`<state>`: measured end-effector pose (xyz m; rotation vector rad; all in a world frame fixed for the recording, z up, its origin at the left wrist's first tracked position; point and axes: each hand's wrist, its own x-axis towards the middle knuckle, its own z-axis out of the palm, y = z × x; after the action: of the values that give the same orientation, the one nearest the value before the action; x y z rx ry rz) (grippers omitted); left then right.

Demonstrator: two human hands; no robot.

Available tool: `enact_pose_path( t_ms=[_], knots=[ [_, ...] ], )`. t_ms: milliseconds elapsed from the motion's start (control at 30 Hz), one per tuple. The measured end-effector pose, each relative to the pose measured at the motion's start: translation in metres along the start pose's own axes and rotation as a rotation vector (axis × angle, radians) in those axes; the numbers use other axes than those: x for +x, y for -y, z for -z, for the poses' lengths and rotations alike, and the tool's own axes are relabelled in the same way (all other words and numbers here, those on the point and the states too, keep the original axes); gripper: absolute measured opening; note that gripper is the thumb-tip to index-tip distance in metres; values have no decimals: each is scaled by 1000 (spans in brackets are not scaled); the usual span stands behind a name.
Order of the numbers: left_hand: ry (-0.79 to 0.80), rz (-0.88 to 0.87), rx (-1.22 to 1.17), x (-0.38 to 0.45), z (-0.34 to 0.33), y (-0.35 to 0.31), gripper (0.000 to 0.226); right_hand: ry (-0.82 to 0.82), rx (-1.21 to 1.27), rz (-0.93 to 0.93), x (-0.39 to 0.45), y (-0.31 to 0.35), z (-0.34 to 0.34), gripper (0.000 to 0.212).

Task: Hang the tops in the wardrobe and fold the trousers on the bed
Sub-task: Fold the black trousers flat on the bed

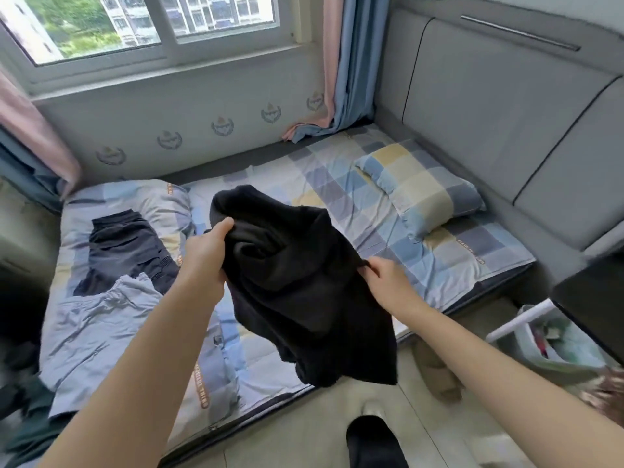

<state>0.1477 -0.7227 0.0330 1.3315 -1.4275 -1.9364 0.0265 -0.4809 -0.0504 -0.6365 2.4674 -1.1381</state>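
Observation:
A black garment (pixel 304 285) hangs bunched in the air above the bed's near edge; I cannot tell whether it is a top or trousers. My left hand (pixel 206 251) grips its upper left part. My right hand (pixel 388 282) pinches its right edge. On the bed (pixel 337 184), which has a checked blue and yellow sheet, dark grey trousers (pixel 128 244) lie flat at the left. A light blue garment (pixel 98 325) lies crumpled in front of them, overlapping their lower part.
A checked pillow (pixel 422 190) lies at the bed's right end against the grey padded headboard (pixel 506 113). A folded quilt (pixel 141 201) sits under the clothes at the left. A bin with a bag (pixel 557 346) stands on the floor at the right. The window and curtains are behind the bed.

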Motion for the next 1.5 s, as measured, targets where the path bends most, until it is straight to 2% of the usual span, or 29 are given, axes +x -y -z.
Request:
enact_pose_path(
  t_ms=[100,200,300,367,433,500,567,633,667,700,767,833,867,933,1033,1100,1167,1200,1300,1367,1433,1467,1500],
  knots=[
    [130,35,203,5,-15,16,41,-60,49,63,30,25,31,41],
    [420,-94,405,-6,-38,30,71,-73,160,88,67,57,60,40],
    [908,-246,483,-24,-66,38,100,71,401,-138,107,69,69,32],
    [1017,-413,629,-31,-85,48,120,131,478,-293,130,68,71,17],
    [906,-651,838,-35,-102,57,130,153,517,-400,145,66,75,21],
    [661,-893,996,-37,-118,64,122,196,542,-440,160,61,77,22],
    [473,-1153,1048,-39,-136,70,90,256,569,-454,168,59,71,10],
    [465,-1424,1068,-38,-155,72,39,316,570,-450,173,60,64,11],
    [464,-1469,1086,-37,-160,70,25,368,592,-431,176,61,63,15],
    [432,-1411,1086,-36,-164,66,23,438,622,-411,178,62,65,16],
    [233,-1111,978,-29,-163,52,20,555,620,-329,184,64,80,13],
    [19,-820,793,-14,-157,42,14,521,549,-216,196,56,99,20],
    [-37,-734,697,-7,-152,37,14,471,483,-171,200,47,107,25],
    [-32,-635,552,4,-144,32,17,428,340,-118,201,25,118,32],
    [21,-493,385,14,-130,34,24,602,273,-111,193,-12,116,25],
    [-17,-373,257,22,-119,37,20,734,322,-138,183,-22,105,32],
    [-67,-267,182,29,-110,39,13,787,357,-116,169,-28,92,28],
    [-74,-231,161,33,-107,38,13,795,315,-63,164,-32,87,36],
    [-101,-131,118,42,-96,31,16,790,141,164,145,-37,77,92],
    [-158,-62,77,47,-90,27,16,693,-35,320,136,-41,70,107],
    [-188,-25,37,51,-84,23,16,496,-227,492,136,-38,53,97],
    [-178,-15,30,52,-82,22,16,420,-196,517,140,-35,46,78],
    [-160,-9,39,53,-80,20,16,337,-117,505,145,-28,40,50]
  ],
)
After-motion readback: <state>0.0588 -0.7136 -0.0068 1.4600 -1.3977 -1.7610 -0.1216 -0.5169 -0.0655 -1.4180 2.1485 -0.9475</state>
